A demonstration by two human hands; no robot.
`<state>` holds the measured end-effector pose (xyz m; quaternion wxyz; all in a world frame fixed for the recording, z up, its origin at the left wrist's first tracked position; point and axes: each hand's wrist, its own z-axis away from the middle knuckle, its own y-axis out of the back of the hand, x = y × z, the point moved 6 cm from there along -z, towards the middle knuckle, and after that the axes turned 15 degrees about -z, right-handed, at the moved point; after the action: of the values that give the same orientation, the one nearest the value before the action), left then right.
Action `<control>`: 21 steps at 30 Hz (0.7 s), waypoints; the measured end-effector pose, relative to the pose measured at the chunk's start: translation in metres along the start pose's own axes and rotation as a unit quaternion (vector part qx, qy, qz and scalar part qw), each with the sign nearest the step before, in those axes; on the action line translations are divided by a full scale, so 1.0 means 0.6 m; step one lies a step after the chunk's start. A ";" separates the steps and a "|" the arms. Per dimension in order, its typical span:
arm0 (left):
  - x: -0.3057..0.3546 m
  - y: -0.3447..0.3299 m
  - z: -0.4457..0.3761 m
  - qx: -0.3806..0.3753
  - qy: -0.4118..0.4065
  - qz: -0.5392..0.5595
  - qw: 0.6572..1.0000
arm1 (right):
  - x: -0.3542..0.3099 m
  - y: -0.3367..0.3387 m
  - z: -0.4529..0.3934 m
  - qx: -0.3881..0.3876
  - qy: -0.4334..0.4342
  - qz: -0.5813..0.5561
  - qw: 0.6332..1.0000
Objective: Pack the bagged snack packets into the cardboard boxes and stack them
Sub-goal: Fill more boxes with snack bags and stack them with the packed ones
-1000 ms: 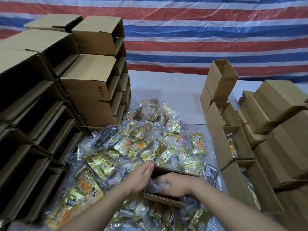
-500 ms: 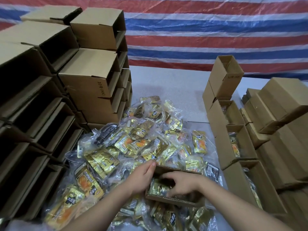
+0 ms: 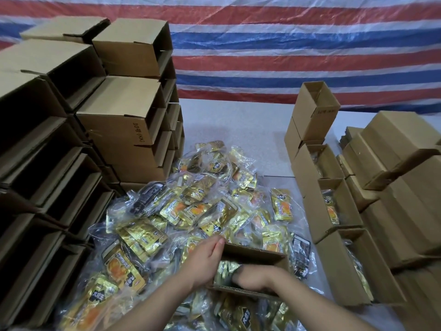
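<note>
- Pushing deeper into the open box (image 3: 253,255) than half a second ago: right hand (image 3: 254,278) now sinking in among the gold packets (image 3: 226,271), fingers curled and blurred, so whether pinching a packet or just pressing cannot be told.
- Bracing the box's left end with the left hand (image 3: 206,258), fingers straight and together, flat against the cardboard.
- Meaning, probably: settling this load in, with closing and stacking not yet done.
- Sitting on the heap of bagged packets (image 3: 191,211) near the table's (image 3: 238,125) front edge, mouth facing up, long axis running left to right, far end slightly lower on the right.
</note>
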<state>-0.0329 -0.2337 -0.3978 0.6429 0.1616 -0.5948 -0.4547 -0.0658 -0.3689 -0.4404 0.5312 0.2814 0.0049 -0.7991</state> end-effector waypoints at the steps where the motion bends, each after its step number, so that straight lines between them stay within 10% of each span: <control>1: 0.000 0.003 -0.003 -0.001 0.007 0.006 1.000 | -0.004 0.010 0.016 0.014 0.011 -0.018 1.000; 11: -0.007 0.010 -0.007 -0.024 0.035 0.030 0.999 | -0.054 0.167 0.176 0.318 0.231 -0.114 0.912; 21: -0.013 0.006 -0.001 -0.024 0.049 0.054 0.997 | -0.026 0.113 0.079 0.390 0.152 0.095 0.903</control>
<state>-0.0302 -0.2257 -0.4001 0.6983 0.1360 -0.5596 -0.4251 -0.0249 -0.3994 -0.3737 0.4450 0.5836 -0.2531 -0.6303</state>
